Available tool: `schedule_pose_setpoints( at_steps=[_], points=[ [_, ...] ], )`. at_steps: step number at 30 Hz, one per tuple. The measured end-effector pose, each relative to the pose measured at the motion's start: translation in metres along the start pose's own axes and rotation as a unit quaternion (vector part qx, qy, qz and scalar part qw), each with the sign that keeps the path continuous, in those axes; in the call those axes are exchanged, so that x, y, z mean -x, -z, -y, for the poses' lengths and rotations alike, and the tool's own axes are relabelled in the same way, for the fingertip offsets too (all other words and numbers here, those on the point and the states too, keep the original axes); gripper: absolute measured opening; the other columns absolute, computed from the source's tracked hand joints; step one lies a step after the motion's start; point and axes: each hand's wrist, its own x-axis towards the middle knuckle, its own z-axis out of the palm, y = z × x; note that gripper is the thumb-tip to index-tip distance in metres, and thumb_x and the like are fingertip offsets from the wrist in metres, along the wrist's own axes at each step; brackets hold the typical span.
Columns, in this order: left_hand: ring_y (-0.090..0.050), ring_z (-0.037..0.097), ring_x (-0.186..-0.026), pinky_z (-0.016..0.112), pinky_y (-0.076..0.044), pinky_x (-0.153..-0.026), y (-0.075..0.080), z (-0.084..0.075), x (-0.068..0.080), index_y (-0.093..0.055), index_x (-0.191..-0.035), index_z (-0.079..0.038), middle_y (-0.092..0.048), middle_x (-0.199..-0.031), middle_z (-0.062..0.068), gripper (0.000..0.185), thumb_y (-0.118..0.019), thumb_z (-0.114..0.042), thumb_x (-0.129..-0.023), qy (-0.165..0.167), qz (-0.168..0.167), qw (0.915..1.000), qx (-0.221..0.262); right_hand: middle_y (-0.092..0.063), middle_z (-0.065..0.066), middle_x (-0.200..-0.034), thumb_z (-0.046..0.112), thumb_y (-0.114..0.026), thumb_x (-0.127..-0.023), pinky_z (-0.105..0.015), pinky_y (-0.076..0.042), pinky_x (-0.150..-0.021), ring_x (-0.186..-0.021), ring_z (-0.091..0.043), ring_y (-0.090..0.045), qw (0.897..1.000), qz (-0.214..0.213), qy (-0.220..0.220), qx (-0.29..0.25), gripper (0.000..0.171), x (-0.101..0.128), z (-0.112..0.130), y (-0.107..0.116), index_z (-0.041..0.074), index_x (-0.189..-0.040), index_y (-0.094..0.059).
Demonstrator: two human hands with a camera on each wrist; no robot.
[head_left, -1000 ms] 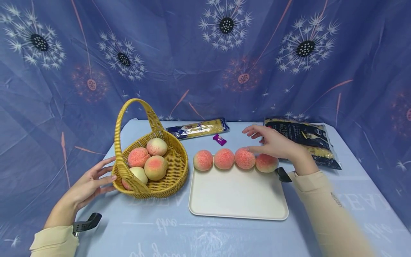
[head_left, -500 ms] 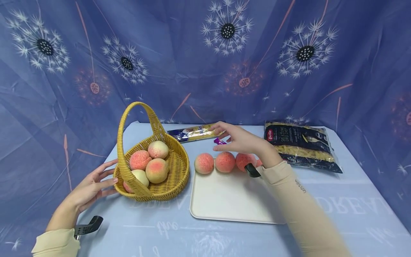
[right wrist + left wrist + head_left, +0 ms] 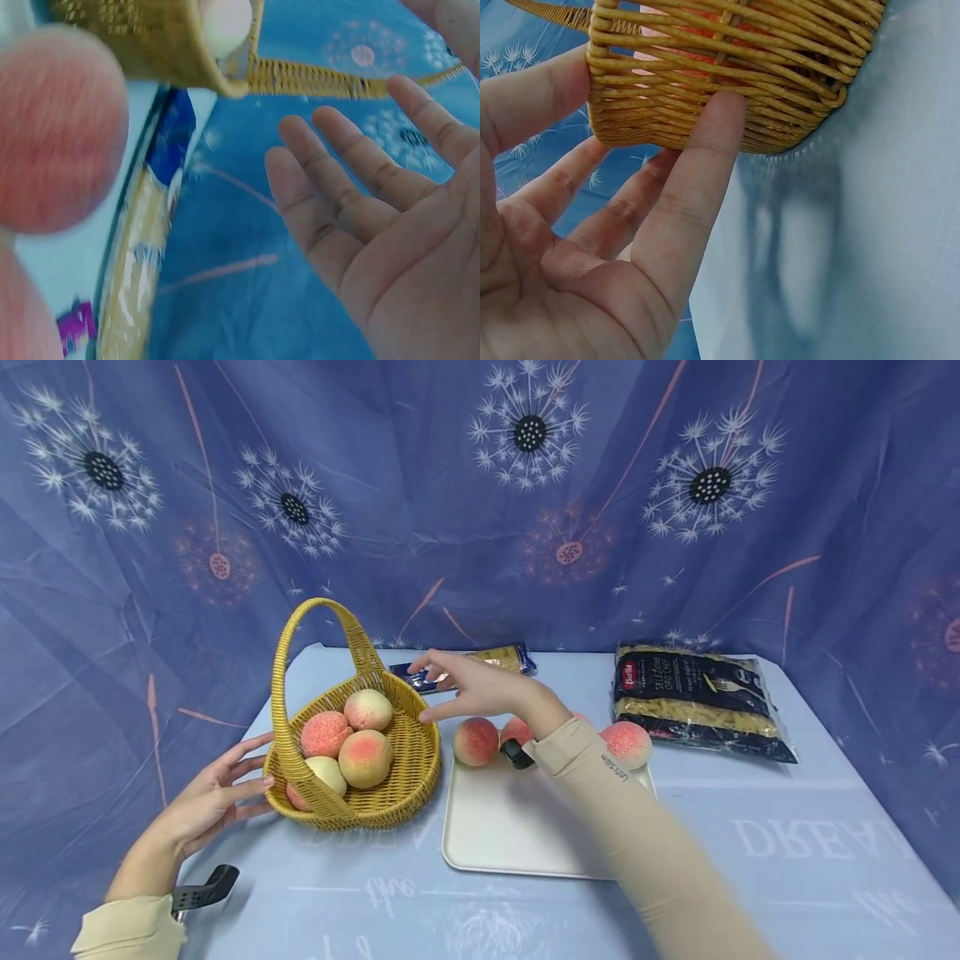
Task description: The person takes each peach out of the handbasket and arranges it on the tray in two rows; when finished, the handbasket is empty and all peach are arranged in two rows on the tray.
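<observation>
Four peaches are seen in the wicker basket (image 3: 390,777); the topmost peach (image 3: 367,709) lies nearest the right hand (image 3: 480,689), which hangs over the basket's right rim with fingers spread wide and nothing held. The left hand (image 3: 213,797) is laid flat against the basket's outer weave, fingers straight, and the basket appears to be steadied by it. Along the far edge of the white tray (image 3: 517,827), peaches are lined up; a leftmost one (image 3: 476,741) and a rightmost one (image 3: 627,743) are plain, while those between are largely hidden by the sleeve, so the count cannot be told. The step in hand is judged a reach into the basket; a descent and a closing grip on the topmost peach would be called for next.
</observation>
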Motion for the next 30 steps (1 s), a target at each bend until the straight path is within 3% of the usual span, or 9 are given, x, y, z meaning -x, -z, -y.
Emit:
schedule_pose_setpoints(
  at_steps=[6, 12, 20, 25, 27, 30],
  points=[
    [-0.07, 0.006, -0.117, 0.035, -0.066, -0.092, -0.001, 0.0, -0.001, -0.033, -0.167, -0.032, -0.057, -0.137, -0.017, 0.069, -0.056, 0.0, -0.11, -0.001, 0.001, 1.0, 0.005, -0.053, -0.009, -0.157, 0.038, -0.081, -0.098, -0.044, -0.05, -0.118, -0.143, -0.029, -0.055, 1.0, 0.021, 0.008, 0.018, 0.069, -0.028, 0.009, -0.024, 0.019, -0.155, -0.046],
    [-0.07, 0.004, -0.117, 0.036, -0.066, -0.09, 0.002, 0.008, 0.012, -0.033, -0.164, -0.037, -0.059, -0.134, -0.022, 0.068, -0.054, 0.0, -0.11, 0.021, -0.006, 0.9997, 0.01, -0.055, -0.01, -0.154, 0.044, -0.079, -0.098, -0.032, -0.052, -0.108, -0.136, -0.024, -0.057, 0.995, 0.066, 0.004, 0.07, 0.071, -0.056, 0.017, -0.059, 0.017, -0.155, -0.047],
    [-0.07, 0.005, -0.117, 0.036, -0.067, -0.09, 0.002, 0.008, 0.008, -0.033, -0.164, -0.036, -0.059, -0.135, -0.021, 0.068, -0.053, 0.001, -0.11, 0.009, -0.003, 0.9999, 0.011, -0.056, -0.007, -0.152, 0.042, -0.082, -0.096, -0.024, -0.049, -0.104, -0.134, -0.018, -0.057, 0.99, 0.115, -0.037, 0.076, 0.065, -0.073, 0.026, -0.08, 0.017, -0.148, -0.051],
    [-0.07, 0.006, -0.117, 0.036, -0.067, -0.09, 0.002, 0.006, 0.003, -0.033, -0.164, -0.036, -0.059, -0.135, -0.02, 0.068, -0.052, 0.001, -0.11, 0.004, 0.002, 0.9999, 0.012, -0.057, -0.001, -0.141, 0.043, -0.084, -0.093, -0.021, -0.047, -0.096, -0.118, -0.01, -0.054, 0.984, 0.129, -0.078, 0.091, 0.062, -0.075, 0.032, -0.083, 0.021, -0.142, -0.054],
    [-0.07, 0.006, -0.117, 0.036, -0.066, -0.091, 0.002, 0.005, 0.001, -0.033, -0.164, -0.037, -0.059, -0.135, -0.02, 0.068, -0.052, 0.001, -0.11, 0.002, 0.004, 0.9999, 0.014, -0.056, 0.001, -0.137, 0.041, -0.085, -0.093, -0.026, -0.052, -0.087, -0.102, -0.011, -0.057, 0.984, 0.13, -0.098, 0.077, 0.061, -0.076, 0.034, -0.082, 0.023, -0.141, -0.053],
    [-0.07, 0.005, -0.117, 0.035, -0.066, -0.091, 0.002, 0.006, 0.001, -0.033, -0.164, -0.037, -0.059, -0.135, -0.019, 0.068, -0.052, 0.001, -0.11, 0.0, 0.006, 0.9998, 0.017, -0.054, 0.003, -0.138, 0.038, -0.086, -0.093, -0.033, -0.061, -0.08, -0.091, -0.01, -0.057, 0.981, 0.133, -0.127, 0.061, 0.062, -0.077, 0.037, -0.083, 0.025, -0.143, -0.053]
  ],
)
